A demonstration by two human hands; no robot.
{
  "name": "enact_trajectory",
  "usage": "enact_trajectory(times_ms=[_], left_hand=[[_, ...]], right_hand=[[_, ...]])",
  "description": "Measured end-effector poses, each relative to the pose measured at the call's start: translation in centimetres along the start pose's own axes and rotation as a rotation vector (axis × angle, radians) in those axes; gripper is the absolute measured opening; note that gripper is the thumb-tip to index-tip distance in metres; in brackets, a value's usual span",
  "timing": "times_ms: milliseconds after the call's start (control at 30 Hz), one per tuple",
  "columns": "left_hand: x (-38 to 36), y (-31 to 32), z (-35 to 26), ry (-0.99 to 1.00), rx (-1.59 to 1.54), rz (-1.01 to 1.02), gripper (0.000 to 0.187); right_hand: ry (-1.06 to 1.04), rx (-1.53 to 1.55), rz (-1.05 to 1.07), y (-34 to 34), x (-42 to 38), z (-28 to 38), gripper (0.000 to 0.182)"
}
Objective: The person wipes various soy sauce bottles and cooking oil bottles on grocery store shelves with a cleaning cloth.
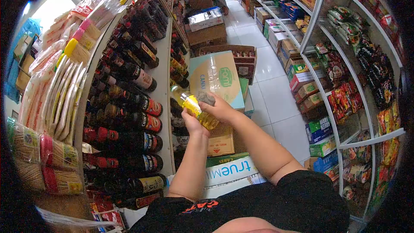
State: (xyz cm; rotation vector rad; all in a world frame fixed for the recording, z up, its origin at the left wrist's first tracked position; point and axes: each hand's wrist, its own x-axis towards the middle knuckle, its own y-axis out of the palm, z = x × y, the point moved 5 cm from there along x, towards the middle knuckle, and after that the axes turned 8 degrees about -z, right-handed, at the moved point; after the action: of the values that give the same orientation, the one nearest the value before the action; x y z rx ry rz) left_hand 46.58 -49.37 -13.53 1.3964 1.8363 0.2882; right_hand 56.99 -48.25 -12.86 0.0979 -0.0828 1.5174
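Observation:
A clear bottle of yellow liquid (209,121) with a yellow label is tilted in front of me, its capped neck pointing up and left. My left hand (194,122) is wrapped round its lower part from the left. In my right hand (217,108) is a crumpled grey cloth (206,98), pressed against the bottle's side. Behind the hands stands a carton (217,75) with a green logo. Rows of dark sauce bottles (148,121) line the shelf to the left.
Shelves with packets and boxes (319,82) run along the right. Stacked cartons (207,34) stand ahead beside a tiled floor (276,99). Below my arms lies a white carton (228,173) with blue lettering. Bundled sticks (60,164) hang at the far left.

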Motion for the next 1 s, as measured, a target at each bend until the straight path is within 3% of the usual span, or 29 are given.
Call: enact_trajectory(times_ms=[67, 167, 300, 333, 433, 533, 633, 700, 767, 833, 867, 900, 1000], left_hand=[[-1.4, 1.6, -0.1, 0.042, 0.126, 0.100, 0.051], [-2.1, 2.2, 1.4, -0.060, 0.276, 0.198, 0.048], [-3.3, 3.0, 0.7, 0.413, 0.671, 0.287, 0.050], [-4.1, 3.5, 0.2, 0.573, 0.679, 0.292, 0.052], [-5.7, 4.4, -0.3, 0.632, 0.569, 0.279, 0.048], [-3.6, 3.1, -0.3, 0.673, 0.478, 0.184, 0.042], [1.2, -0.6, 1.4, 0.131, -0.035, 0.127, 0.042], [1.0, -0.6, 0.2, 0.029, -0.013, -0.057, 0.046], [0.0, -0.2, 0.4, -0.117, 0.041, -0.007, 0.045], [1.8, -1.5, 1.2, 0.007, 0.243, -0.054, 0.040], [-0.3, 0.4, 0.4, 0.136, 0.432, 0.010, 0.040], [-0.9, 1.4, 0.7, 0.173, 0.584, 0.197, 0.043], [-3.0, 3.2, 2.1, 0.356, 1.015, 0.356, 0.046]], right_hand=[[-0.060, 0.095, -0.003, -0.1, 0.2, 0.6, 0.050], [-0.049, 0.242, -0.074, -1.7, -0.2, 2.8, 0.057], [0.120, 0.496, -0.271, -3.6, 0.6, 2.4, 0.052], [0.239, 0.400, -0.260, -4.5, 0.2, 2.4, 0.047], [0.243, 0.399, -0.356, -4.8, 0.3, 1.2, 0.041], [0.384, 0.269, -0.191, -3.2, 0.3, 0.2, 0.036], [0.249, 0.028, 0.152, -1.5, -0.5, 1.3, 0.037], [0.274, -0.031, 0.216, -1.0, -1.1, 2.6, 0.038], [0.271, -0.074, 0.274, -0.5, -1.4, 3.1, 0.037], [0.189, 0.063, 0.107, -1.0, -0.9, 3.1, 0.031], [0.096, 0.084, -0.016, -1.6, -0.3, 2.6, 0.029], [0.003, 0.103, -0.139, -2.4, 0.2, 2.0, 0.028], [-0.009, 0.281, -0.628, -6.7, 0.8, 0.5, 0.025]])
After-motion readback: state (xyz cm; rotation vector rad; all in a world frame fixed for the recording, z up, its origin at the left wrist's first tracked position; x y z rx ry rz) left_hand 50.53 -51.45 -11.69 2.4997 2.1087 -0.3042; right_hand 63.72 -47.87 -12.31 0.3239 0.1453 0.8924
